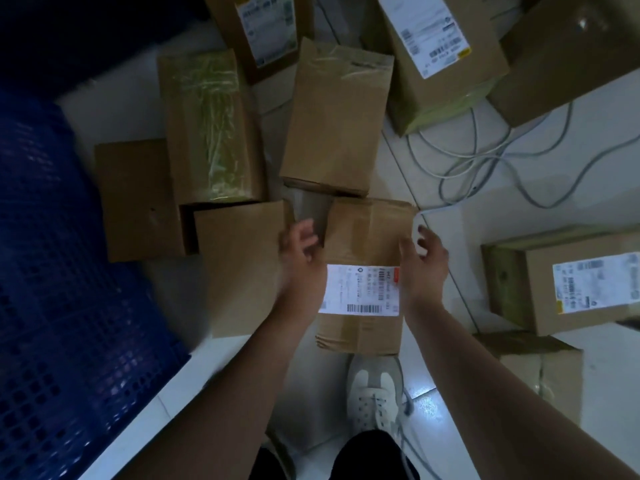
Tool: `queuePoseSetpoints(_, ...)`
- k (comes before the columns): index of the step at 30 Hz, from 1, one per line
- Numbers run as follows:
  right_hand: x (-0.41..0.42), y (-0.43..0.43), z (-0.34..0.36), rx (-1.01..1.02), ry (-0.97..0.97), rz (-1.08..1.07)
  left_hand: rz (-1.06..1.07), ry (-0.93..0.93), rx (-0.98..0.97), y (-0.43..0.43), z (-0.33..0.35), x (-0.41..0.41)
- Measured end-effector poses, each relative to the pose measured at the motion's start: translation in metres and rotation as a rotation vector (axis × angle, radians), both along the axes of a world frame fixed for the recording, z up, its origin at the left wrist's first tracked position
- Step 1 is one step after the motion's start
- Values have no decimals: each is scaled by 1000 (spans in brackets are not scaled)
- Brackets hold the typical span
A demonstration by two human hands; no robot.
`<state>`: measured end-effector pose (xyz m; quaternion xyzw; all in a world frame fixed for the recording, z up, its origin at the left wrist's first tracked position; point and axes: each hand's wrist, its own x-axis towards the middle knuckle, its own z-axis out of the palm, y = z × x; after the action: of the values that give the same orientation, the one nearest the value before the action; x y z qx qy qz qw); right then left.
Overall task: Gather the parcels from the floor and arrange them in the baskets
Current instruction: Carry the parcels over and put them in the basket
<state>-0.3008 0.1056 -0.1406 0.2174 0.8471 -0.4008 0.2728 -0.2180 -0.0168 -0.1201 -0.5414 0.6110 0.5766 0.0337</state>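
A brown cardboard parcel [363, 237] with a white shipping label lies on the floor just ahead of my feet. My left hand [301, 258] hovers at its left edge with fingers loosely spread, holding nothing. On the parcel's right side, my right hand [424, 263] is spread open and empty. Whether either hand touches the box is unclear. A dark blue lattice basket [52, 306] fills the left side of the view. Several more brown parcels lie around, among them a plain one [242, 268] to the left and a tall one [336, 116] behind.
Grey cables [485, 154] loop over the white tiled floor at the upper right. Labelled parcels sit at the right [571, 282] and top [436, 53]. My white shoe [374, 400] stands just below the central parcel, and another box [540, 368] lies by my right forearm.
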Motion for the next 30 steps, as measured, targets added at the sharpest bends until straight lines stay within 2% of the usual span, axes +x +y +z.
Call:
queuePoseSetpoints(2,-13,-25,4,-30,108,60,46,35,-197,-23,5,-19)
queuePoseSetpoints(5,-39,-67,9,-37,173,218,19,67,-332,-56,-1,-51)
queuePoseSetpoints(6,-49,-82,9,-13,131,273,15,43,-316,-66,-5,-62)
queuePoseSetpoints(9,-70,-118,14,-32,-50,307,72,-30,-93,-87,-2,-87)
queuePoseSetpoints(13,-76,-135,32,-102,107,272,157,22,-67,-102,10,-90)
queuePoseSetpoints(18,-74,-135,68,-327,218,23,269,150,-167,-99,30,-62)
queuePoseSetpoints(20,-72,-127,80,-372,227,-70,291,157,-62,-93,37,-53)
queuePoseSetpoints(22,-69,-116,84,-431,231,-158,305,140,121,-92,49,-53)
queuePoseSetpoints(25,-54,-100,88,-513,155,-247,211,163,362,-96,70,-55)
queuePoseSetpoints(28,-35,-87,89,-498,139,-73,105,201,269,-94,83,-54)
queuePoseSetpoints(30,-30,-84,94,-552,61,13,78,219,185,-95,85,-48)
